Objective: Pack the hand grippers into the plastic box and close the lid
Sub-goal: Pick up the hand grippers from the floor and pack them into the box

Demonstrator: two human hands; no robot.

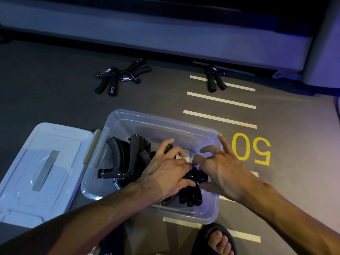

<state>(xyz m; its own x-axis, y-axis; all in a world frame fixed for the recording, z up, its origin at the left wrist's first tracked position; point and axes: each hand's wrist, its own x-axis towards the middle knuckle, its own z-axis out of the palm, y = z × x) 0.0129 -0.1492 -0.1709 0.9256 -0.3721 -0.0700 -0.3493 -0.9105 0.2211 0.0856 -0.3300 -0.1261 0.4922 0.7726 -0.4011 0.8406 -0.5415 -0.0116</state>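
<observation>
A clear plastic box [184, 124] stands open on the floor in front of me. Several black hand grippers [127, 157] lie packed at its left side. My left hand [165, 172] and right hand [220, 170] are both inside the box, fingers bent around a black hand gripper [195, 183] at the box's near right. The right index finger points up over the box rim. The white lid [36, 173] lies flat on the floor to the left of the box. Three more hand grippers lie farther off on the floor: a pair [119, 76] and one [214, 78].
The grey floor has white stripes [220, 100] and a yellow "50" [252, 148] right of the box. A low grey platform edge [165, 39] runs across the back. My sandalled foot [219, 240] is just below the box.
</observation>
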